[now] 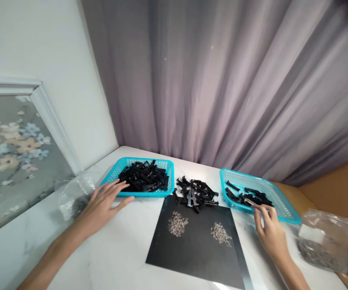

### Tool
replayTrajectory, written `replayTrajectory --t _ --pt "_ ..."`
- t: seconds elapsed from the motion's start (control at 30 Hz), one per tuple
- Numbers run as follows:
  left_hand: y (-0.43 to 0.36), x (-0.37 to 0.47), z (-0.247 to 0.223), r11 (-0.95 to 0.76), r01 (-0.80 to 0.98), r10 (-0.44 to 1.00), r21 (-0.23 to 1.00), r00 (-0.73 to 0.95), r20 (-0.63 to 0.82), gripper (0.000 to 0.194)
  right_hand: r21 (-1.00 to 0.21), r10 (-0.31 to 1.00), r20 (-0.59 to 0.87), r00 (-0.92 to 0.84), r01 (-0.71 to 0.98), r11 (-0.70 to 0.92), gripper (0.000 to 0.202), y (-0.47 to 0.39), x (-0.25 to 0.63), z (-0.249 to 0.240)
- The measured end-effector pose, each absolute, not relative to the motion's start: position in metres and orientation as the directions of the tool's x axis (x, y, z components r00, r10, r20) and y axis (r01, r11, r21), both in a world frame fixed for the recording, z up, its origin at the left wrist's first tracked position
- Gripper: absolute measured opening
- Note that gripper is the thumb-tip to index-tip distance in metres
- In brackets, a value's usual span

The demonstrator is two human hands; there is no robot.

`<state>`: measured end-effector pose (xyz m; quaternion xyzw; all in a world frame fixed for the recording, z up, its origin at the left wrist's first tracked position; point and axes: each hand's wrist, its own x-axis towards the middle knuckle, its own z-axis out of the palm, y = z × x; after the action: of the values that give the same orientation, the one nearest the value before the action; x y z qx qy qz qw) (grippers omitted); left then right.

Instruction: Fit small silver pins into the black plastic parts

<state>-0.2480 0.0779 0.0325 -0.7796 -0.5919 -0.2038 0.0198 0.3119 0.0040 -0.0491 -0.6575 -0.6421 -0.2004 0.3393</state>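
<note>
My left hand (103, 207) is open, its fingers spread over the near left rim of a blue plastic basket (170, 189). A heap of slim black plastic parts (143, 176) fills that basket. Over the near rim of a second blue basket (285, 205), my right hand (272, 231) pinches a slim black plastic part (248, 200) that catches the light; its held end is hidden by the fingers. Fewer black parts (258, 195) lie loosely in this basket. Between the baskets is a pile of similar parts (196, 193).
On the white table (116, 257) lies a black mat (192, 257) with two piles of small shiny metal pieces, left (178, 224) and right (221, 234). Clear bags with small pieces sit at far left (77, 197) and right (324, 241). A grey curtain (192, 80) hangs behind.
</note>
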Motion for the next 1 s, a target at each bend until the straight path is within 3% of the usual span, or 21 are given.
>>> replayTrajectory --t 0.2,0.37,0.47,0.53,0.6,0.67,0.73,1.0 --pt "0.08 -0.232 0.007 -0.409 0.904 0.868 0.126 0.342 0.36 0.057 -0.236 0.744 0.647 0.165 0.972 -0.011 0.042 0.001 0.306 -0.042" --pt "0.077 -0.224 0.019 -0.472 0.827 0.824 0.305 0.291 0.486 0.057 -0.223 0.802 0.568 0.183 0.973 -0.064 0.039 0.0 0.302 -0.023" --pt "0.058 -0.204 0.027 -0.511 0.774 0.783 0.374 0.241 0.573 0.043 -0.282 0.762 0.596 0.252 0.955 -0.096 0.036 -0.004 0.295 -0.014" --pt "0.047 -0.18 0.034 -0.539 0.752 0.784 0.379 0.285 0.551 0.033 -0.326 0.711 0.644 0.284 0.942 -0.081 0.033 -0.007 0.285 -0.013" --pt "0.044 -0.15 0.041 -0.618 0.695 0.772 0.368 0.449 0.449 0.026 -0.338 0.696 0.678 0.236 0.941 0.009 0.029 -0.009 0.272 -0.013" --pt "0.051 -0.117 0.048 -0.706 0.625 0.708 0.332 0.62 0.339 0.02 -0.305 0.745 0.662 0.083 0.938 0.166 0.025 -0.007 0.258 -0.013" --pt "0.064 -0.086 0.049 -0.788 0.559 0.615 0.257 0.711 0.341 0.017 -0.273 0.791 0.61 -0.047 0.924 0.266 0.02 0.0 0.246 -0.011" --pt "0.087 -0.023 0.02 -0.776 0.596 0.623 0.205 0.676 0.393 0.014 -0.269 0.83 0.538 -0.145 0.904 0.333 0.02 0.002 0.222 -0.012"
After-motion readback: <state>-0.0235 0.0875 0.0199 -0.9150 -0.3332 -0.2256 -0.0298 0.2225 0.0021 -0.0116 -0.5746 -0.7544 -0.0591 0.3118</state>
